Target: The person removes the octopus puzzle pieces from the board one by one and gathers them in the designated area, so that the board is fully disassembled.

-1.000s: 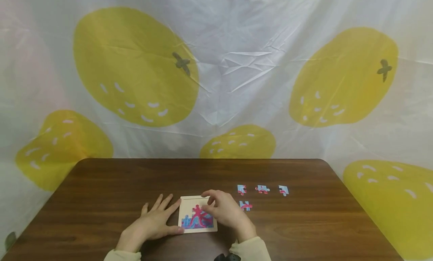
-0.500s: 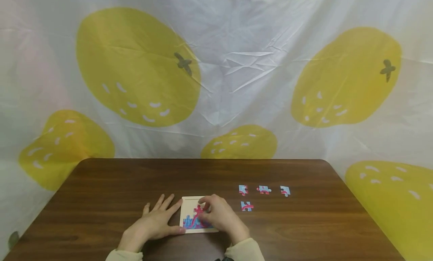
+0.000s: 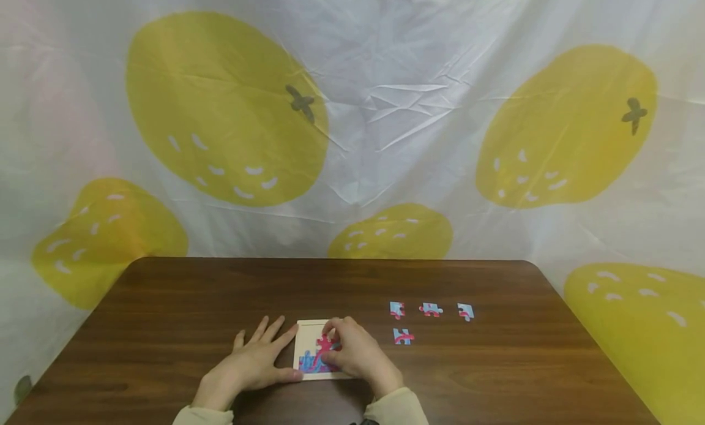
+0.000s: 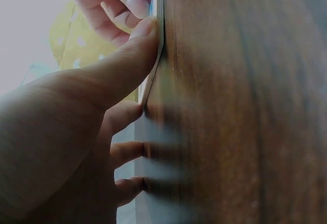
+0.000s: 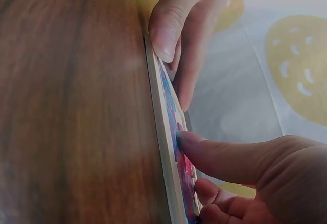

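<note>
A pale wooden puzzle tray [image 3: 307,330] lies on the table, with blue, purple and red pieces filling its near part and bare wood toward the back left. My left hand [image 3: 248,361] is spread at its left side, the thumb on the near left corner and the index fingertip at the far left edge. My right hand [image 3: 360,354] reaches over the right half of the tray. Its thumb [image 5: 209,155] and curled fingers pinch at a red jigsaw piece [image 3: 324,341] among the fitted ones. The tray's right part is hidden under this hand.
Several loose blue-and-red jigsaw pieces lie right of the tray: a back row with a left piece [image 3: 396,310], a middle piece [image 3: 431,310] and a right piece [image 3: 465,312], plus a nearer piece [image 3: 403,337]. A fruit-patterned curtain [image 3: 407,168] hangs behind the brown table [image 3: 496,364].
My right hand has moved left and lower over the tray, its thumb and index finger coming in around the red piece. The left hand keeps its place at the tray's left side.
</note>
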The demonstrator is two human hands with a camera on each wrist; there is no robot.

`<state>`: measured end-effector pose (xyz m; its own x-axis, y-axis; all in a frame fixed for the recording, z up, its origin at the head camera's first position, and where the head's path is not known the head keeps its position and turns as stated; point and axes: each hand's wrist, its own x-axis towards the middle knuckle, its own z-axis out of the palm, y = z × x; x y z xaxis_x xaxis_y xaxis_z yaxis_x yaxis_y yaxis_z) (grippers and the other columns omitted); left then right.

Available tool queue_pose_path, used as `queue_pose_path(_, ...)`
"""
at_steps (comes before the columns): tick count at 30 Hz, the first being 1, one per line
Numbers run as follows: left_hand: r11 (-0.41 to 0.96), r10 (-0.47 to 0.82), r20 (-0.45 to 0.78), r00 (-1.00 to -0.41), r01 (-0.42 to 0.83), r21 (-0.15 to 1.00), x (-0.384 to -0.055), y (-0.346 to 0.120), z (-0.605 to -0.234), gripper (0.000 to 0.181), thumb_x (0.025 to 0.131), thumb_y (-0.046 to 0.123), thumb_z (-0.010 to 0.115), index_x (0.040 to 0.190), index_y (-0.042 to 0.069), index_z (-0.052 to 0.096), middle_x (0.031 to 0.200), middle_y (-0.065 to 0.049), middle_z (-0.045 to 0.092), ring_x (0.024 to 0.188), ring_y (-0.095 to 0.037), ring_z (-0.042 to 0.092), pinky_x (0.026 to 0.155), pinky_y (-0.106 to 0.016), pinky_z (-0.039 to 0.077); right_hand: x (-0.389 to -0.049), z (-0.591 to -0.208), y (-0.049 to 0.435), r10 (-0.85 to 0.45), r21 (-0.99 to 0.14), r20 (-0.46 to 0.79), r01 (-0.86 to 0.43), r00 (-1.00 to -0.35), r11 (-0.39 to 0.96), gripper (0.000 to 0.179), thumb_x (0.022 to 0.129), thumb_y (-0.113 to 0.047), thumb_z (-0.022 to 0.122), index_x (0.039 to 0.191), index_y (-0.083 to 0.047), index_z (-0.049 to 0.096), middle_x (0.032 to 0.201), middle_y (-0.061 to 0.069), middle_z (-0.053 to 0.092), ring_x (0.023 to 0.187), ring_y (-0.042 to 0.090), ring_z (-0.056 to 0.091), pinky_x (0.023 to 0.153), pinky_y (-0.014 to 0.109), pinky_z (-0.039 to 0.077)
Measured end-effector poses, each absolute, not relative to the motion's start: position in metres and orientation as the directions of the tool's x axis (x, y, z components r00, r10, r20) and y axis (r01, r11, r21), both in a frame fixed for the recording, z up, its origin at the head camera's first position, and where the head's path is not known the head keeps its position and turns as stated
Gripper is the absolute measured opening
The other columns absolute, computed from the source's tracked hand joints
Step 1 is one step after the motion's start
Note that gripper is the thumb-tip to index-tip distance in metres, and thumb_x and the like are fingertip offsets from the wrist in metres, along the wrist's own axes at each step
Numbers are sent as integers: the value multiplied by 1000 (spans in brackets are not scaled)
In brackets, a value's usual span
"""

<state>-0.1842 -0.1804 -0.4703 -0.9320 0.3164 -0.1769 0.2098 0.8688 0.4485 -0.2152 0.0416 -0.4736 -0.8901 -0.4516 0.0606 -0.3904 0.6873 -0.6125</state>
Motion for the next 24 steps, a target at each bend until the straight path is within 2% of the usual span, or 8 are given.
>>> queue_pose_path(9, 870, 317, -184, -931, 207, 448, -184, -180, -470, 92, 80, 64, 66, 153, 17, 35, 159, -18, 21, 145, -46, 9, 103, -76, 4, -214, -473, 42, -446, -617, 53, -380, -894, 689, 39, 76, -15, 83, 104, -17, 57, 89, -2, 57, 79, 13, 55, 70, 35, 46)
queue_pose_path(15, 868, 318, -188, -929, 206, 452, -184, -180, -470, 92, 80, 65, 66, 153, 17, 35, 159, -18, 21, 145, -46, 9, 103, -76, 3, -217, -473, 43, -456, -649, 88, -398, -886, 648, 40, 73, -10, 84, 104, -16, 58, 87, -1, 56, 72, 10, 51, 66, 29, 44)
queue_pose_path(24, 866, 317, -191, -929, 201, 459, -185, -181, -468, 92, 80, 64, 67, 153, 17, 36, 159, -18, 22, 145, -46, 9, 104, -75, 3, -221, -477, 45, -411, -733, 124, -362, -903, 575, 29, 79, 2, 74, 99, -14, 62, 79, -2, 58, 62, 6, 52, 60, 27, 44)
